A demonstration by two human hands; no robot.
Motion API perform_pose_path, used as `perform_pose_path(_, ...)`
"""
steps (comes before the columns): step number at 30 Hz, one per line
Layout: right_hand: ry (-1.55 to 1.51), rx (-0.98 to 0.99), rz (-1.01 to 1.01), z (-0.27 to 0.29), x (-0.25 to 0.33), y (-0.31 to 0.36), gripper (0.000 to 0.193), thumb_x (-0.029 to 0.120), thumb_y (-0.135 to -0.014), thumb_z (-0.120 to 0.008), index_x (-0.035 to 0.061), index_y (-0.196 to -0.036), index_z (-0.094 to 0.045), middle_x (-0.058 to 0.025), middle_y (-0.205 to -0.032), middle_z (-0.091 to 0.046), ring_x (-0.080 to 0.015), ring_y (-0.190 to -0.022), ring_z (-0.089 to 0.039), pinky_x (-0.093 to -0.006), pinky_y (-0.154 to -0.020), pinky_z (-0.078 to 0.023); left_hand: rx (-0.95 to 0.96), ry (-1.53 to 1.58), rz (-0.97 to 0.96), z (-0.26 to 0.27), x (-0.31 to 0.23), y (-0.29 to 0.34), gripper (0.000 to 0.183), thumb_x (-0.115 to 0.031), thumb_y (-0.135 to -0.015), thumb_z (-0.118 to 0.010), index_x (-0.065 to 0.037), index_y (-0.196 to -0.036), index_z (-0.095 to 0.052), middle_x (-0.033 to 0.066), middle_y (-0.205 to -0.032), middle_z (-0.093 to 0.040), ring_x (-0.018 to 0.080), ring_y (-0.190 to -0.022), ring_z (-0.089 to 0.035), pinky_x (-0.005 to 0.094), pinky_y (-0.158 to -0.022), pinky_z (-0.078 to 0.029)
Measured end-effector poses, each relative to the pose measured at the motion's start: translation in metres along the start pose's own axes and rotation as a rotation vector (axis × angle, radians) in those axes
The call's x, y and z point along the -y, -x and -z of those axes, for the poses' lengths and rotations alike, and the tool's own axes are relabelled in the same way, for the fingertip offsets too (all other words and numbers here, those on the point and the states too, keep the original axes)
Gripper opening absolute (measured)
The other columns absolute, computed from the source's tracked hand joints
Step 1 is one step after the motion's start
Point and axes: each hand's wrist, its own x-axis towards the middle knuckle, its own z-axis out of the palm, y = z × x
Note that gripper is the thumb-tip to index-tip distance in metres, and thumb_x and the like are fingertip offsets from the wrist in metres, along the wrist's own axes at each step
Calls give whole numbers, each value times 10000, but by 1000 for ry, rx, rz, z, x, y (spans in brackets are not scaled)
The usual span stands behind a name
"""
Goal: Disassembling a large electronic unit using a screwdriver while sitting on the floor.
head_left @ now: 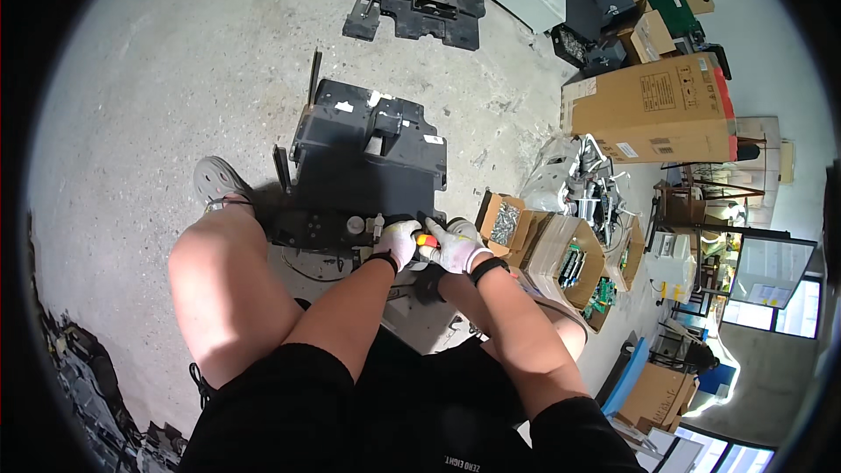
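Note:
A large flat black machine chassis [368, 149] lies on the floor between my feet, with a raised block and pale labels on top. My right hand [457, 250], in a whitish glove, is closed around the red-and-yellow handle of a screwdriver [427, 241] at the near right edge of the chassis. The screwdriver's tip is hidden. Just left of it, my gloved left hand [399, 243] has its fingers curled against that same edge; whatever they grip is covered. A round silvery knob [355, 225] sits on the chassis to the left of that hand.
On the right stand a carton of small metal parts [505, 222] and a box of green circuit boards [574, 263]. Behind them are a heap of silvery scrap [569, 175] and a big cardboard box [653, 109]. Another black chassis [429, 0] lies at the far side.

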Motion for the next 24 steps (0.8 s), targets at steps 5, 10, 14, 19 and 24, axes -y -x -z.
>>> perform_pose_path(5,-160,-133,89,-13,-10,-1,496,522,-813,-703,147,-1138,-694,-148,-801,-674,-348,-739,-623,-432,-678,-478,-29,-23,-55,-1,2,1,197,-208,-901,-604,-79,-1012,-701,164,-1002,-704,379,-936,-662,432,-790,-524)
perform_pose_path(10,-233,-155,163,-6,-9,0,440,472,-831,-704,152,-1132,-685,-147,-818,-684,-344,-750,-626,-414,-715,-494,-9,-49,-61,2,5,1,201,-200,-892,-621,-62,-1018,-695,163,-1023,-702,378,-972,-652,425,-827,-524)
perform_pose_path(14,-278,-212,189,-7,-10,-1,436,488,-891,-630,149,-1160,-682,-161,-818,-685,-357,-759,-632,-429,-719,-498,10,-30,-27,1,4,1,222,-199,-889,-622,-63,-1046,-700,163,-1046,-704,374,-993,-655,425,-859,-526)
perform_pose_path(19,-189,-147,69,-10,-13,-10,428,508,-931,-551,124,-1074,-673,-194,-843,-687,-407,-780,-640,-492,-737,-502,-27,-69,-59,-1,8,0,264,-225,-886,-631,-47,-1068,-700,180,-1077,-700,380,-1016,-651,433,-877,-524)
perform_pose_path(24,-20,110,35,11,-8,-33,409,457,-882,-592,93,-1066,-635,-208,-967,-701,-398,-921,-670,-491,-814,-520,38,-67,-43,3,5,0,288,-263,-895,-639,-54,-1088,-680,189,-1075,-693,392,-1029,-637,449,-881,-513)
